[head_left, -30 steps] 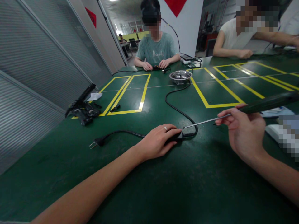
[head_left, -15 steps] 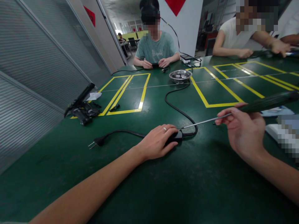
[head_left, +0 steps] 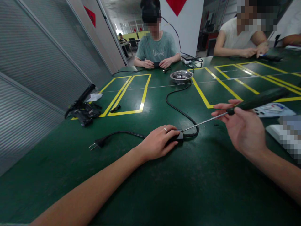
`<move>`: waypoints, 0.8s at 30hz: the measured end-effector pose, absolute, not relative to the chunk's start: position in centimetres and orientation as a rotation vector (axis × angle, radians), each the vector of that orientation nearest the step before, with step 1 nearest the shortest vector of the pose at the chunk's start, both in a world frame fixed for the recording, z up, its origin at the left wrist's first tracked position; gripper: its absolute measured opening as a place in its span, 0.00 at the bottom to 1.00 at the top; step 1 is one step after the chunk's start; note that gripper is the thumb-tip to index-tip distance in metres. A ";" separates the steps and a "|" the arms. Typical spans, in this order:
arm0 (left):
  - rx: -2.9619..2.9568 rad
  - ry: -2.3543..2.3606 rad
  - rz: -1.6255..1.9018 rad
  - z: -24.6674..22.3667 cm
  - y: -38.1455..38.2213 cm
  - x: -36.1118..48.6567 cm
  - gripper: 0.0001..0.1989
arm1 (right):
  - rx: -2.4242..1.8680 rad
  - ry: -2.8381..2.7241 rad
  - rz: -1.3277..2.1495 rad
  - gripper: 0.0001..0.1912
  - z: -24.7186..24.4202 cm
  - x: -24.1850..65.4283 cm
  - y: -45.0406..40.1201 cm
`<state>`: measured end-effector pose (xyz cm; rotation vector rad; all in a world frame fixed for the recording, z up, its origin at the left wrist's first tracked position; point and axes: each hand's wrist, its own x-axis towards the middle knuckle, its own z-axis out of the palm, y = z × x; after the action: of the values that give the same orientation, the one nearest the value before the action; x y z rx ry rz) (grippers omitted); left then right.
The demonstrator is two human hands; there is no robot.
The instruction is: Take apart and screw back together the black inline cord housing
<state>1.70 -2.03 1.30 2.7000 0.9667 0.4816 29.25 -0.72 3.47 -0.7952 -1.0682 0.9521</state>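
Note:
Near the middle of the green table, my left hand [head_left: 162,141] is wrapped over a small black box [head_left: 180,136] with cables at both ends. One cable runs left to a black two-pin plug [head_left: 100,143]; the thicker cord [head_left: 180,111] curls right and back. My right hand [head_left: 245,128] holds a long screwdriver [head_left: 258,101] by its dark handle, thumb and fingers around the handle's front end. The thin shaft slants down to the left, its tip at the top right edge of the box. Whether the tip sits in a screw is too small to tell.
A metal bowl [head_left: 181,76] stands behind the cord. Black parts [head_left: 84,113] lie at the left edge, a small black piece [head_left: 115,109] beside them. At the right are a pale tray [head_left: 275,110] and a white object [head_left: 279,138]. Two people sit across the table.
The screwdriver handle has shifted left and lower, and my right fingers have opened out somewhat around it. My left hand is nearly still. The right-hand person's hands have drawn together.

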 end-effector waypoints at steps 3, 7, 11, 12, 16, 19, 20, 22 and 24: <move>2.698 0.960 0.486 1.4 -2.1 1.7 0.17 | -0.887 -1.137 0.851 0.04 3.4 29.4 -0.7; 2.706 0.951 0.479 1.5 -2.0 1.8 0.18 | -0.899 -1.103 0.982 0.08 3.6 29.0 -1.0; 2.707 0.968 0.441 1.6 -2.0 1.9 0.18 | -0.884 -1.052 1.083 0.07 4.3 29.0 -0.9; 2.708 0.973 0.428 1.6 -2.0 2.0 0.18 | -0.888 -1.035 1.002 0.07 4.5 29.2 -0.7; 2.731 0.993 0.368 1.9 -2.0 1.7 0.19 | -0.952 -1.015 0.506 0.07 5.0 30.9 0.9; 2.727 1.045 0.320 2.8 -1.8 0.8 0.23 | -1.010 -1.051 0.262 0.09 4.8 32.0 1.9; 2.706 1.070 0.308 3.1 -1.8 0.4 0.24 | -1.022 -1.055 0.220 0.10 4.7 32.2 2.1; 2.636 1.094 0.288 3.7 -1.6 -0.4 0.24 | -1.037 -1.058 0.168 0.10 4.5 32.4 2.3; 2.547 1.075 0.289 3.9 -1.5 -0.9 0.20 | -1.073 -1.078 0.115 0.11 4.3 32.3 2.2</move>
<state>-0.89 -1.50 3.88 2.5473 1.0745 0.2886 32.29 2.25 4.35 -1.0734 -1.0784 0.1151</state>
